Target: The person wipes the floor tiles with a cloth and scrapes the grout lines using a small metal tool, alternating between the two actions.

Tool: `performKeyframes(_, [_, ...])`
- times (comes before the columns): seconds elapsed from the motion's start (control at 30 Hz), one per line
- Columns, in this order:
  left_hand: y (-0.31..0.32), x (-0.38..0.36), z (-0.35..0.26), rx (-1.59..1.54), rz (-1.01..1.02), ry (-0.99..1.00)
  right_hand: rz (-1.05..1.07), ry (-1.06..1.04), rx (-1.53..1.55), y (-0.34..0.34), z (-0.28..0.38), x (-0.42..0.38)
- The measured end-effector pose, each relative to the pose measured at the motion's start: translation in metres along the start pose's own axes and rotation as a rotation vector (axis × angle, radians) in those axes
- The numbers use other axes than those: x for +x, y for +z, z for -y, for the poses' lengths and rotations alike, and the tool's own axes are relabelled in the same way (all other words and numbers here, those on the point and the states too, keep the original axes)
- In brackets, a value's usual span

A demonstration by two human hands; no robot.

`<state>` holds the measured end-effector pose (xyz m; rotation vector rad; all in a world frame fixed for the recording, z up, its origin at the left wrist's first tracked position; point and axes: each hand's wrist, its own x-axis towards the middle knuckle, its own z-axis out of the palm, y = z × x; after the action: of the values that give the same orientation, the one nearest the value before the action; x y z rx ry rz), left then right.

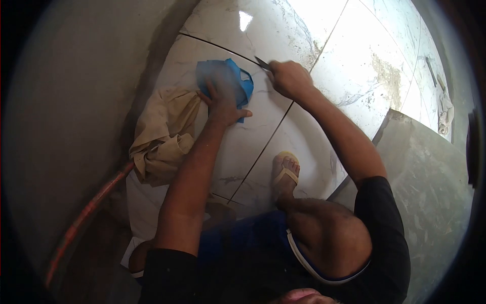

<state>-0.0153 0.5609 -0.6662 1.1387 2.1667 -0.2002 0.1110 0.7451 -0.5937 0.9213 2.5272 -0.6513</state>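
Observation:
My left hand (221,99) lies flat with fingers and thumb spread over a crumpled blue cloth-like piece (244,90), pressing it against the white tiled floor (253,129). A loop shows at the right side of the blue piece. In my right hand (292,80), closed round a handle that my fingers hide, is a knife (262,64) with a dark pointed blade. Its tip points up and left, right at the dark joint line between two tiles. Beside my left forearm, a bunched beige cloth (166,133) rests on the floor along the wall.
An orange-red hose (83,217) runs from under the beige cloth to the lower left. A grey wall (81,86) borders the left side. A greenish slab (412,162) lies at right. Dirt (386,76), a thin dark tool (431,71) and a pale rag (445,114) are farther off.

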Motion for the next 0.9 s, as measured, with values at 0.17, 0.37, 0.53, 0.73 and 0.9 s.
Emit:
performKeyframes(0.17, [0.007, -0.003, 0.003, -0.017, -0.024, 0.010, 0.092, 0.128, -0.095, -0.001, -0.076, -0.069])
performKeyframes(0.37, [0.010, -0.011, -0.001, -0.004, -0.222, 0.107, -0.273, 0.367, 0.284, -0.017, -0.083, -0.114])
performKeyframes(0.53, [0.074, -0.039, -0.017, 0.012, -0.588, 0.312, -0.346, 0.427, 0.523, 0.012, -0.095, -0.145])
performKeyframes(0.73, [0.059, 0.035, -0.178, -0.212, -0.693, 0.704, -0.541, 0.550, 0.934, 0.007, -0.133, -0.146])
performKeyframes(0.9, [-0.027, 0.069, -0.218, -0.551, -0.831, 0.740, -0.800, 0.593, 0.731, 0.020, -0.142, -0.181])
